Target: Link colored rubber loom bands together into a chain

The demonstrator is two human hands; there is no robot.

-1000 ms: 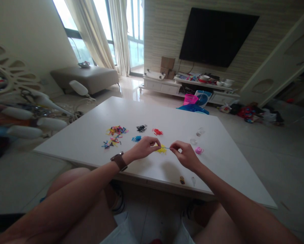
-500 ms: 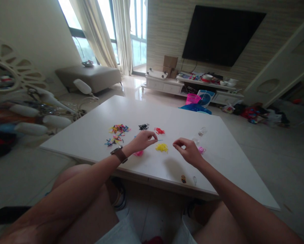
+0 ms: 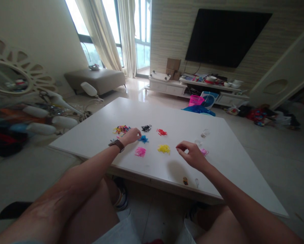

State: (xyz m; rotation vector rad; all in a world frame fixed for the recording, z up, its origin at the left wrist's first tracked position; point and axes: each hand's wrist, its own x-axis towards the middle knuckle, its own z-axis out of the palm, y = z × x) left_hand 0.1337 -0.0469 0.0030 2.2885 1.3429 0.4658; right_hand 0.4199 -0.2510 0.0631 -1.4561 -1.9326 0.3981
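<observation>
My left hand [image 3: 132, 136], a watch on its wrist, is over the table beside the blue pile [image 3: 143, 139], its fingers closed together; whatever they hold is hidden. A mixed-colour pile [image 3: 121, 129] lies partly behind that hand. Black [image 3: 146, 128], red [image 3: 162, 132], yellow [image 3: 164, 148] and pink [image 3: 140, 151] piles of small bands lie around. To the right of the yellow pile, my right hand [image 3: 190, 152] hovers with thumb and fingertips drawn together; anything between them is too small to tell.
On the white table [image 3: 243, 176] are a purple-pink item [image 3: 204, 152], clear items [image 3: 205, 133], a small brown-yellow figure [image 3: 185, 180] and a clear piece [image 3: 197, 182] near the front edge. White lamp heads [image 3: 41, 128] stand beyond the left edge.
My left hand has moved left from above the yellow pile to the blue pile, and the thin blue strip at its fingertips no longer shows. My right hand keeps nearly the same place.
</observation>
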